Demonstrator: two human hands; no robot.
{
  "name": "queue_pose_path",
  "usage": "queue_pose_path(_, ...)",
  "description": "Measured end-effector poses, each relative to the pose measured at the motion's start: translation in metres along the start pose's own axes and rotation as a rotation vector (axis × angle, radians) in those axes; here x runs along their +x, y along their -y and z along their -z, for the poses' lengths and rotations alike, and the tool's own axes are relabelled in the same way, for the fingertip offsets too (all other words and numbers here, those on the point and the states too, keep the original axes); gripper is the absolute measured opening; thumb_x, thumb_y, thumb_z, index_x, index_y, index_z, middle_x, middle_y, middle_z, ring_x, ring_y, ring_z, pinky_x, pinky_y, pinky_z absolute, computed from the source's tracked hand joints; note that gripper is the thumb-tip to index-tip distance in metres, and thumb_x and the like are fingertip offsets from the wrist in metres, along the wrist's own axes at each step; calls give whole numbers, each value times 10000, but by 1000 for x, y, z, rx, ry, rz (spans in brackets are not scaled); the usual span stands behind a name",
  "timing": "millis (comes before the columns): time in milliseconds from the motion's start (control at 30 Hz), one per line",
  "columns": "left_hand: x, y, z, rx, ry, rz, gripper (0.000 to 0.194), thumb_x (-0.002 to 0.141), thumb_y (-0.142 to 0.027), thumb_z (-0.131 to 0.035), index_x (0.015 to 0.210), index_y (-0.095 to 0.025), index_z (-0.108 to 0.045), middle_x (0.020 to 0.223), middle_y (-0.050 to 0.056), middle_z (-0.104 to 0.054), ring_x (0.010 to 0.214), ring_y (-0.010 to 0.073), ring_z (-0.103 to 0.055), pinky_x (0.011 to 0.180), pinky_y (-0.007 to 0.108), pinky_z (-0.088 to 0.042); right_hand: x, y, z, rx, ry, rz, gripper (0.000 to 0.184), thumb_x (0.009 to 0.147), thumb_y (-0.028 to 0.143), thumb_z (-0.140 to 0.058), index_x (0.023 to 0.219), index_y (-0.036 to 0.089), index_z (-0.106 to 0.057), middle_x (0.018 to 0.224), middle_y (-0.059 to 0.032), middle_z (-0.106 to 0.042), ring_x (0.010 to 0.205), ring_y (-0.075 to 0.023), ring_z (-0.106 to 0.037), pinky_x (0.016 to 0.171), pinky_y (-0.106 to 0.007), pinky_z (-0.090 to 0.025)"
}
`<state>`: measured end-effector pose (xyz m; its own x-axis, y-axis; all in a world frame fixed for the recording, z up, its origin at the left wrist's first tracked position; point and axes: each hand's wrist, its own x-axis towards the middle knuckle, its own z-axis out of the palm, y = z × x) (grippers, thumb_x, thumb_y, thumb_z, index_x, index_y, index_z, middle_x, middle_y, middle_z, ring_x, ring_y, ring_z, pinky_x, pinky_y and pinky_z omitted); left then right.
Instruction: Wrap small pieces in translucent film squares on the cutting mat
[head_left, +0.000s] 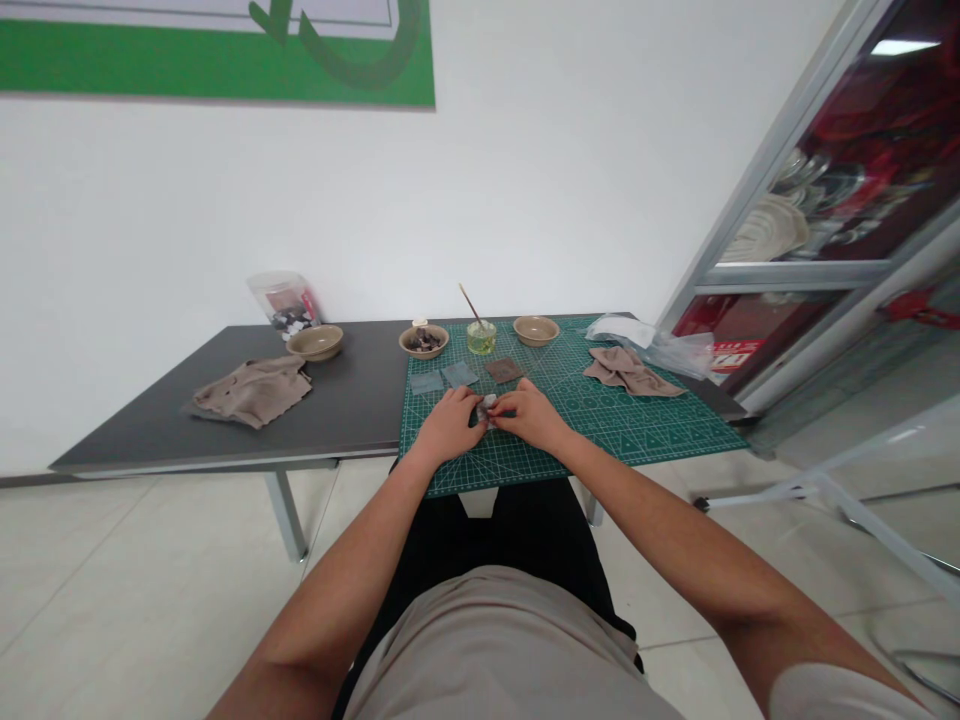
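Bright, even light fills the white wall (562,190), with only soft shadows. A white streak (905,47) glares in the glass (847,130). Wide-angle stretch slants the edges; the small grey piece (486,406) looks blurred.

craft workspace: gridded cutting mat (637,435) on dark table (360,395)

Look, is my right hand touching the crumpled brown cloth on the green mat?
Apart. The head view shows green mat between your right hand and the crumpled brown cloth.
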<state>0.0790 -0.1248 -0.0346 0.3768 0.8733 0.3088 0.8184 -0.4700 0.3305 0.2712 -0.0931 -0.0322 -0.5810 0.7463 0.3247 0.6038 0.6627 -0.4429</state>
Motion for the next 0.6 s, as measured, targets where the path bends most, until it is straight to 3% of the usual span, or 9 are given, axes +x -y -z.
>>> queue_pose_path(267,0,-2,4,-8,20,22,353,826,-282,-583,1163,-187,-629,1132,97,-591,1074,255,-534,978,419,-456,20,-7,-5,-47,-31,-17,105,828,265,-686,863,266,-785,950,10,-758,878,-228,-491,805,-368,-406)
queue_pose_path(600,0,-1,2,9,0,-4,348,835,-265,-561,1158,-155,-631,1123,105,-593,1044,256,-534,978,408,-456,-1,5,-2,-44,-20,22,93,831,233,-683,793,267,-761,947,9,-755,821,-196,-545,845,-384,-379)
